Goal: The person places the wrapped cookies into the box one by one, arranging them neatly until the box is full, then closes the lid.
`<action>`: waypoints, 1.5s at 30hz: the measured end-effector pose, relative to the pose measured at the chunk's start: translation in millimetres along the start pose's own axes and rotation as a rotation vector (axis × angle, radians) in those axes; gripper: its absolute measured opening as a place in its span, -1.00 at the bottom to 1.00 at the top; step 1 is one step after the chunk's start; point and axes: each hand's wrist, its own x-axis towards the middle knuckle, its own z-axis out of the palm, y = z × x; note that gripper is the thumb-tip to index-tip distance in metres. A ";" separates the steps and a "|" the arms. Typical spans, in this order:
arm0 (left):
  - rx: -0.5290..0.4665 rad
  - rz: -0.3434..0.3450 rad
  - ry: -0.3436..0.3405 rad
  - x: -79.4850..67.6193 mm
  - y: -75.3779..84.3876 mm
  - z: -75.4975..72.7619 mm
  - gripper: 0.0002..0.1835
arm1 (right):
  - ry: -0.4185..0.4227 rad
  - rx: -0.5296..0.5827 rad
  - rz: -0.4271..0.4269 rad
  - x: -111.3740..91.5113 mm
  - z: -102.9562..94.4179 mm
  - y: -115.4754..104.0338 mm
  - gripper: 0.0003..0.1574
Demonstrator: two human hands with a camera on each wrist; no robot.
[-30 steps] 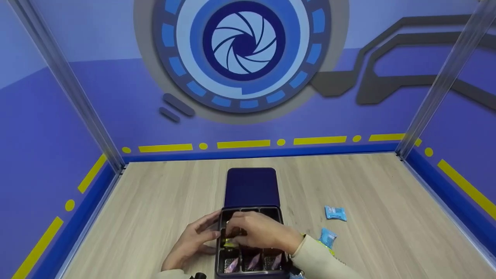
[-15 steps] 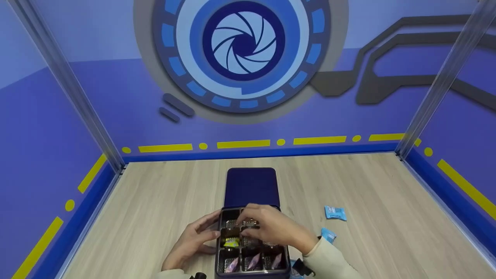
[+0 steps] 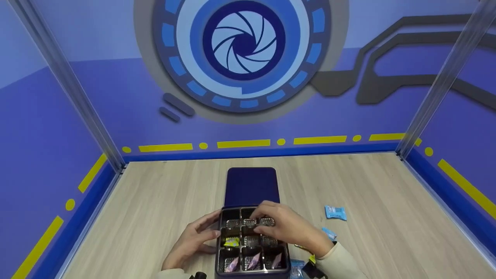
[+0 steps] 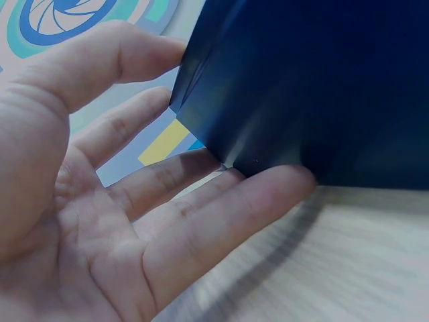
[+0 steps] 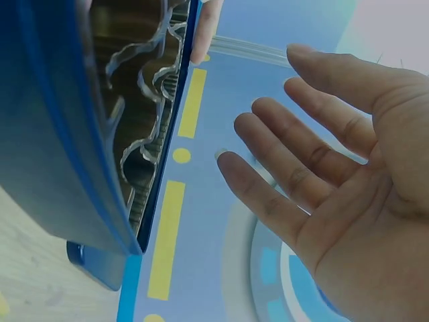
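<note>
A dark blue box lies with its lid swung back flat behind it. Its black tray is divided into compartments. The front row holds pink wrapped candies, and a yellow wrapped candy sits in the middle row at left. My left hand touches the box's left side; the left wrist view has its fairly straight fingers against the dark wall. My right hand is over the tray's right part, hiding some compartments. In the right wrist view that hand holds nothing, its fingers loosely extended.
On the wood-grain table, blue wrapped candies lie right of the box. Another blue wrapper is close against its right side. A yellow wrapper shows partly under the right wrist. Blue-purple printed walls enclose the table.
My right hand let go of the yellow candy in the middle-left compartment and moved right across the tray. My left hand stayed at the box's side.
</note>
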 end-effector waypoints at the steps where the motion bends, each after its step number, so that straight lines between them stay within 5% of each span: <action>1: -0.002 0.001 -0.001 0.2 0.1 0.0 -0.25 | 0.001 0.004 0.005 -1.7 -1.2 0.3 -0.70; 28: 0.001 -0.021 0.010 0.2 1.7 1.5 -0.26 | 0.107 -0.177 0.034 -61.2 -15.2 17.7 -0.64; 45: 0.037 -0.017 0.009 -0.2 1.8 0.0 -0.26 | 0.092 -0.240 0.170 -85.1 -14.6 30.6 -0.66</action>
